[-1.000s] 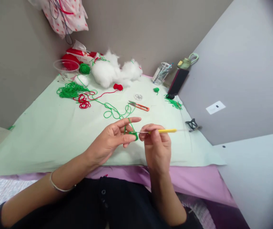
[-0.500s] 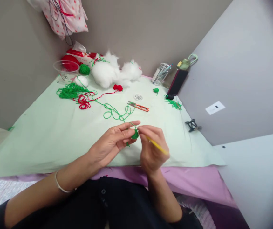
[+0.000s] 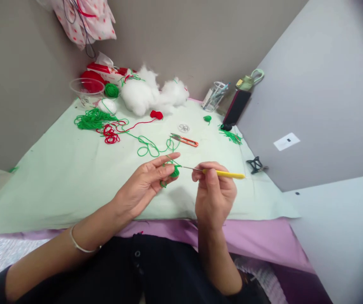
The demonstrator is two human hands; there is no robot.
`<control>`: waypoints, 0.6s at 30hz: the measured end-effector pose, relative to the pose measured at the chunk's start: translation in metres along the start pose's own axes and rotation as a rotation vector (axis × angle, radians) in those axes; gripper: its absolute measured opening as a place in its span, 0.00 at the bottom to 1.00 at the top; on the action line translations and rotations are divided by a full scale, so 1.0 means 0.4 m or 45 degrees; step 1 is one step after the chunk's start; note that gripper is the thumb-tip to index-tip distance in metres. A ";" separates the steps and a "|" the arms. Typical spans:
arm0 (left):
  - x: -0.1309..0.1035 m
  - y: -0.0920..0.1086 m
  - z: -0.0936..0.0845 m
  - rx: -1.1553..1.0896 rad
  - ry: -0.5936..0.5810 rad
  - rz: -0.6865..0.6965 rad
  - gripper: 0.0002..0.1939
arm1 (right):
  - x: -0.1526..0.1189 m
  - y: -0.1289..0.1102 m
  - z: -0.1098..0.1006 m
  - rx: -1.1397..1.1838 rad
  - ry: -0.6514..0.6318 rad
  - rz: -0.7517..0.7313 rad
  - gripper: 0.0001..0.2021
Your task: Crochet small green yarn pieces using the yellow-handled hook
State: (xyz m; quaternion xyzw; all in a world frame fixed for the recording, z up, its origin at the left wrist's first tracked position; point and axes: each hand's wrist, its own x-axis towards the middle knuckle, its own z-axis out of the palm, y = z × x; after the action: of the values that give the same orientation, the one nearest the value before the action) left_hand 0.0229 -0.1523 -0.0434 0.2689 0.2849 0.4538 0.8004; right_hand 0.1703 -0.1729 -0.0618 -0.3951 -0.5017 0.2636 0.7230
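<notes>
Between the thumb and fingers of my left hand (image 3: pixel 146 179) is a small green crochet piece (image 3: pixel 175 171), partly covered by the fingers. Green yarn (image 3: pixel 149 147) runs from it over the raised index finger and loops back across the table. My right hand (image 3: pixel 216 194) grips a crochet hook (image 3: pixel 224 173) by its yellow handle. The hook's thin metal shaft points left, and its tip meets the green yarn at the piece's upper edge. Orange thread snips (image 3: pixel 186 140) lie just beyond the hands.
Green yarn (image 3: pixel 94 119), red yarn (image 3: pixel 110 134), a clear tub (image 3: pixel 88 93) and white stuffing (image 3: pixel 140 97) fill the back left. A red crochet piece (image 3: pixel 156 115) lies mid-table. Toward the right stand a pen holder (image 3: pixel 214 97), a phone (image 3: pixel 237 107) and a bottle (image 3: pixel 246 82).
My right hand has moved right and turned, so the hook now lies nearly level with its shaft showing. My left hand has shifted slightly left and up with the green piece.
</notes>
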 end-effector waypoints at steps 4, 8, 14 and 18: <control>-0.011 0.001 0.007 0.190 -0.006 0.128 0.27 | -0.005 -0.001 0.006 0.112 -0.109 0.172 0.06; -0.016 -0.006 0.002 0.351 -0.051 0.216 0.28 | -0.011 0.000 0.004 0.081 -0.118 0.195 0.06; -0.016 -0.005 -0.016 0.463 -0.042 0.241 0.25 | 0.005 -0.010 -0.002 0.287 -0.095 0.304 0.06; -0.020 -0.002 -0.018 0.511 -0.044 0.273 0.22 | 0.005 -0.016 -0.005 0.260 -0.123 0.272 0.09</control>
State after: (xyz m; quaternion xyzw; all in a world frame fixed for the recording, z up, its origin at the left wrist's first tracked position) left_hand 0.0149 -0.1586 -0.0471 0.4593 0.3255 0.4659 0.6826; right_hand 0.1727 -0.1756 -0.0557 -0.3576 -0.4616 0.4073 0.7022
